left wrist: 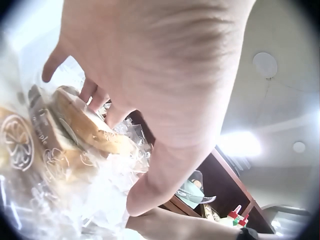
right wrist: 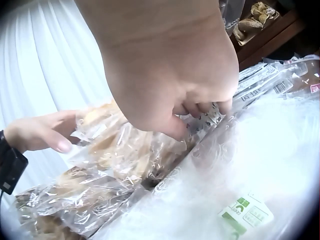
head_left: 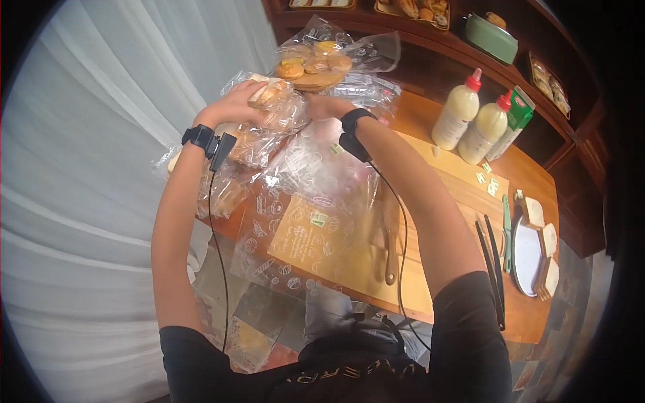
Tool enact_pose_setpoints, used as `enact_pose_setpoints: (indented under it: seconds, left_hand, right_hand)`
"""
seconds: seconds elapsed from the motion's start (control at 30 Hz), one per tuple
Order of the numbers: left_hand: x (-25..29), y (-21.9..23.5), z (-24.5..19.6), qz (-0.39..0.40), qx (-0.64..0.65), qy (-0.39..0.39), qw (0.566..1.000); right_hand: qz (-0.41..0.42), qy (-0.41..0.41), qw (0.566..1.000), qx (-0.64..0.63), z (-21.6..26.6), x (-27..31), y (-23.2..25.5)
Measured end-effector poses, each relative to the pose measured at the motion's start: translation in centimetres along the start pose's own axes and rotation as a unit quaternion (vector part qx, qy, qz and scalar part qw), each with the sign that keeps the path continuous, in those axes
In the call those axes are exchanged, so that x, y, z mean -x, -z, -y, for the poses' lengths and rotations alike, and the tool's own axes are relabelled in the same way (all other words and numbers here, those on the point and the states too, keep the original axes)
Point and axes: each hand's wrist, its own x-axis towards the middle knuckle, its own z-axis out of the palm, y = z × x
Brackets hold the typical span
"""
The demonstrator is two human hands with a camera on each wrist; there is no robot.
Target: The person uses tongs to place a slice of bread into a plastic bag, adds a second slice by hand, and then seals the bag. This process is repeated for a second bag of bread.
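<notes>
Several clear bags of sliced bread (head_left: 252,149) are piled at the table's left edge by the curtain. My left hand (head_left: 235,107) grips the uppermost bagged bread (head_left: 270,93), thumb apart from the fingers; the left wrist view shows printed wrapping round the bread slices (left wrist: 82,122). Beside it, my right hand (head_left: 327,107) has its fingers curled down at the bag's edge, pinching plastic (right wrist: 187,142) in the right wrist view. Clear printed film (head_left: 295,168) spreads below both hands.
Round buns (head_left: 316,65) lie behind the hands. Two red-capped bottles (head_left: 457,114), a green carton (head_left: 517,121), a cutting board (head_left: 430,221), black tongs (head_left: 494,269) and a white plate (head_left: 527,255) with bread stand to the right.
</notes>
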Motion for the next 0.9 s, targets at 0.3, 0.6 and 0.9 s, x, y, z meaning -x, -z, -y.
enact_pose_setpoints:
  seconds: [0.3,0.6,0.9]
  left_hand:
    - [-0.2,-1.9,0.8,-0.065,-0.077,-0.090,0.991]
    - [-0.4,-2.4,0.6,-0.098,-0.045,-0.072,0.992]
    - [0.0,-2.5,0.6,-0.122,-0.063,-0.090,0.986]
  right_hand:
    - [0.030,0.022,0.998,-0.058,-0.2,0.3,1.4]
    - [0.091,0.010,0.980,-0.179,-0.4,0.7,2.5]
    - [0.140,0.036,0.983,-0.115,1.4,1.4,2.9]
